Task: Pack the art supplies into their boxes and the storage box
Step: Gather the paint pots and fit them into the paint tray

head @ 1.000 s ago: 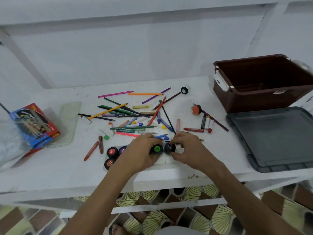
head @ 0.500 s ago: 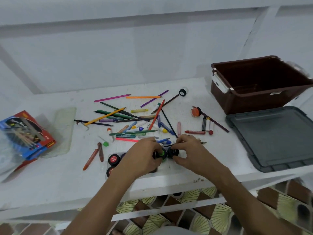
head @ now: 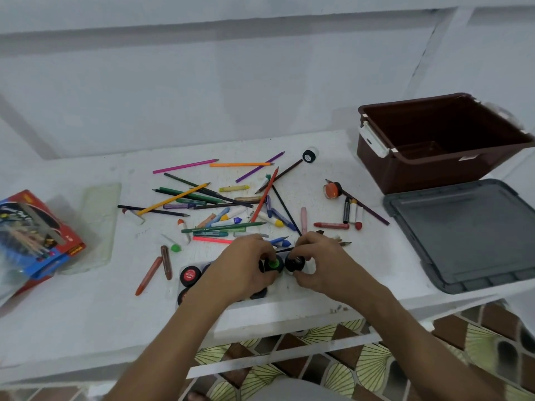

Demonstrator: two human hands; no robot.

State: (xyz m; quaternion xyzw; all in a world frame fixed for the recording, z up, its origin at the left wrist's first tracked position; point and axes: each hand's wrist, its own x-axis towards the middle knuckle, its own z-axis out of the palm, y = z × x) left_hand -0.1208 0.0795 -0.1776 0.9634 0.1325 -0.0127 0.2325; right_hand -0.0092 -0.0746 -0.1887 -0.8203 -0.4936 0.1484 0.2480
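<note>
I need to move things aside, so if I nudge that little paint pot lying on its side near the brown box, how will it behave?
The paint pot lies on its side, round black cap facing the camera, so it would probably roll rather than slide. It looks small, likely light. A dark pencil ends at it and may deflect it; the brown box could stop it.
</note>
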